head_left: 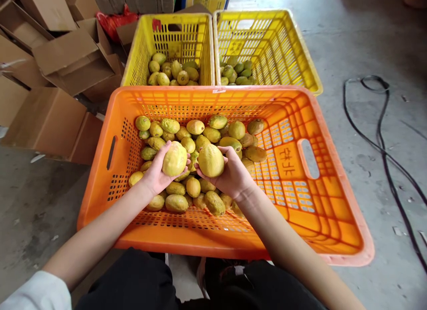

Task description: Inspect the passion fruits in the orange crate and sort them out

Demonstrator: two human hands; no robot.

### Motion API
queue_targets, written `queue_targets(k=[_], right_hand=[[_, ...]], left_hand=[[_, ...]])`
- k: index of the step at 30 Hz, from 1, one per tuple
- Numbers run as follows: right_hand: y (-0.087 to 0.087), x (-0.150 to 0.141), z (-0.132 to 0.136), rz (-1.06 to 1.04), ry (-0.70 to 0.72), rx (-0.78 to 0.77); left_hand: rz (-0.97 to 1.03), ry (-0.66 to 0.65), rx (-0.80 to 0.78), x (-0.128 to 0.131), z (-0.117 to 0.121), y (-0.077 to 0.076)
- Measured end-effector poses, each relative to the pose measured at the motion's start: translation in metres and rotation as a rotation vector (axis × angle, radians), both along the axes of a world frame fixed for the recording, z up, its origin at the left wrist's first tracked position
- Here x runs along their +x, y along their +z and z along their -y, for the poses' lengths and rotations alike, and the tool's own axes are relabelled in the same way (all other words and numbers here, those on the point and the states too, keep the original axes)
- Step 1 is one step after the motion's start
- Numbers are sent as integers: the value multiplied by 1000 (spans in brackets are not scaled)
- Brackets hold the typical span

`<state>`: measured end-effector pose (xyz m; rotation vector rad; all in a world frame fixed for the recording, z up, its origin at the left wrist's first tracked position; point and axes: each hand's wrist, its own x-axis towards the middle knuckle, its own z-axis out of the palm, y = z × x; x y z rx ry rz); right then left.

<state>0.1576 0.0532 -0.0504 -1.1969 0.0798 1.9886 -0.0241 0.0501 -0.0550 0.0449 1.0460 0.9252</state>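
Note:
My left hand (159,173) is closed around a yellow fruit (175,159) that looks like a small papaya. A similar yellow fruit (211,161) sits in my right hand (232,172), fingers curled about its side and underside. Both fruits are held side by side, a small gap apart, above the middle of a large orange plastic crate (213,244). Below them in the crate lies a heap of yellow-green, bumpy-skinned fruits (176,203), partly hidden by my hands.
Behind the orange crate stand a yellow crate (134,56) and another yellow crate (308,63), each holding several fruits. Cardboard boxes (50,118) are piled on the left, near a red plastic bag (115,23). A black cable (383,154) lies on the concrete floor (333,47) at right.

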Motion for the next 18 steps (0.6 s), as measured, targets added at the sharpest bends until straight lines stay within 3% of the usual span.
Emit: queue_targets(k=[6, 13, 18], right_hand=[[1, -2, 2, 62, -75, 59], [5, -6, 7, 128, -76, 224], [2, -3, 4, 120, -30, 112]], left_hand=[[-2, 14, 45, 1, 3, 1], [-81, 122, -52, 2, 0, 3], [-32, 42, -59, 2, -2, 5]])
